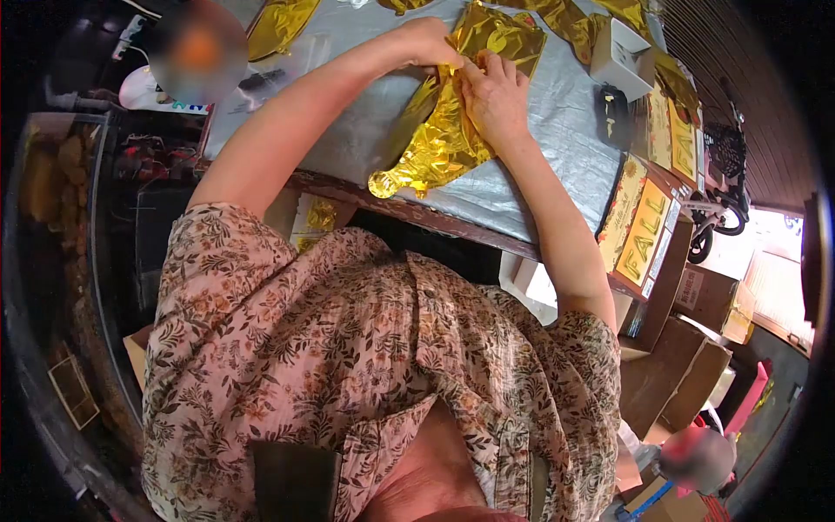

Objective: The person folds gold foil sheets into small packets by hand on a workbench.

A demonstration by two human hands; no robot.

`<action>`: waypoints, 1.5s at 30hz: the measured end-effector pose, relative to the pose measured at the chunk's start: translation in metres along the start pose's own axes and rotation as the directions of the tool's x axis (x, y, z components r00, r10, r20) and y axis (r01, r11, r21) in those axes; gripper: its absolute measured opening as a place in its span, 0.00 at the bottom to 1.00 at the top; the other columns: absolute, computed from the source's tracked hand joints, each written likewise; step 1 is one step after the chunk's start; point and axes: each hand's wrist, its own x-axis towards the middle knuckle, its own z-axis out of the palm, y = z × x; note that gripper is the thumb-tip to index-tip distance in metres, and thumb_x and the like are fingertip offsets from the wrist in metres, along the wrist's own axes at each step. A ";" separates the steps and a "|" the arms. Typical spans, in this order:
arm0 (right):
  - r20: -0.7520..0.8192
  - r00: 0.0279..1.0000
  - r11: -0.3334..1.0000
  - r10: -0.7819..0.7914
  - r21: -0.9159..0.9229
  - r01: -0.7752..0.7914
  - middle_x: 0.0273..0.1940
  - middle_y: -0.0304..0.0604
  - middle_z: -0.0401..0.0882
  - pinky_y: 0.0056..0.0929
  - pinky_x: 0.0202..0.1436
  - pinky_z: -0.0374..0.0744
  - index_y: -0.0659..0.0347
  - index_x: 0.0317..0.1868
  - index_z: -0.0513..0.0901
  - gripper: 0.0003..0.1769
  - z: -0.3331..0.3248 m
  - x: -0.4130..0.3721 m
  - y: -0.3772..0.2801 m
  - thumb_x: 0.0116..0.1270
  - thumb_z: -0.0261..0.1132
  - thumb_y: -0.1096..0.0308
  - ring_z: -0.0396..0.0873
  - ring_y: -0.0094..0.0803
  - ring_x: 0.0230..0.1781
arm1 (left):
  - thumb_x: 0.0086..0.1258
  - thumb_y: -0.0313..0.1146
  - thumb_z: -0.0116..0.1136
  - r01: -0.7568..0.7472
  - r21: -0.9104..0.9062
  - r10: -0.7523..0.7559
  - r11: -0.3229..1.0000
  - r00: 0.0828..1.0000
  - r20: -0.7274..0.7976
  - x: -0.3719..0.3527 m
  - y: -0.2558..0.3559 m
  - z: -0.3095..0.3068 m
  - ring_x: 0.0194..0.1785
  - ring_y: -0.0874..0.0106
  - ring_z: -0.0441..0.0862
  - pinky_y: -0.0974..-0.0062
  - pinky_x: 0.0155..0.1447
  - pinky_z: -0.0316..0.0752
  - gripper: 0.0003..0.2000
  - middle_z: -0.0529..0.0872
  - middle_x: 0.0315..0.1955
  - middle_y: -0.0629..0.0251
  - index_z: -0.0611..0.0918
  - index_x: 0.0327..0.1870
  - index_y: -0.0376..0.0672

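Observation:
A crinkled gold foil balloon [439, 143] lies flat on a table covered in silver-grey sheeting [557, 139]. My left hand [428, 42] pinches the foil near its upper edge. Close beside it, my right hand [494, 94] presses down on the foil with the fingers gripping a fold. The balloon's rounded lower end [391, 184] reaches toward the table's near edge. Both forearms stretch over the table from my flowered shirt.
More gold foil pieces [278, 24] lie at the table's far side. A small white box [622, 56] and a dark object [613, 113] sit to the right. Yellow "FALL" packets [645, 230] fill a cardboard box at the table's right end. Cartons stand on the floor.

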 end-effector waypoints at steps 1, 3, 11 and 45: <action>0.006 1.000 1.000 -0.003 0.009 0.003 0.62 0.43 0.78 0.48 0.65 0.72 0.46 0.63 0.85 0.21 -0.001 0.000 0.000 0.70 0.68 0.63 0.75 0.45 0.63 | 0.62 0.42 0.72 0.003 -0.169 0.000 0.986 1.000 0.018 -0.004 -0.002 0.002 0.29 0.67 0.88 0.68 0.38 0.83 0.16 0.91 0.27 0.58 0.91 0.36 0.34; 0.012 1.000 1.000 -0.009 0.019 0.008 0.63 0.44 0.78 0.49 0.65 0.71 0.48 0.63 0.85 0.21 0.001 0.000 0.001 0.69 0.68 0.63 0.75 0.46 0.63 | 0.63 0.43 0.72 0.010 -0.333 0.001 0.943 0.999 0.032 -0.007 -0.007 0.009 0.29 0.71 0.88 0.71 0.37 0.83 0.17 0.91 0.28 0.60 0.91 0.38 0.34; 0.069 0.997 0.999 -0.031 -0.010 0.032 0.65 0.50 0.76 0.49 0.63 0.71 0.53 0.57 0.86 0.18 0.000 0.000 0.005 0.67 0.67 0.63 0.73 0.49 0.64 | 0.79 0.39 0.64 -0.147 -0.704 0.178 0.695 0.984 -0.030 -0.023 -0.037 0.030 0.44 0.74 0.89 0.75 0.50 0.85 0.22 0.88 0.46 0.62 0.80 0.66 0.34; 0.125 0.968 0.843 0.215 0.476 -0.249 0.62 0.49 0.81 0.32 0.62 0.81 0.66 0.55 0.87 0.15 -0.015 0.005 0.013 0.70 0.72 0.73 0.84 0.41 0.58 | 0.80 0.43 0.57 -0.433 0.175 0.467 0.884 0.824 -0.320 0.010 -0.044 0.050 0.69 0.66 0.73 0.58 0.72 0.61 0.18 0.81 0.65 0.71 0.83 0.65 0.46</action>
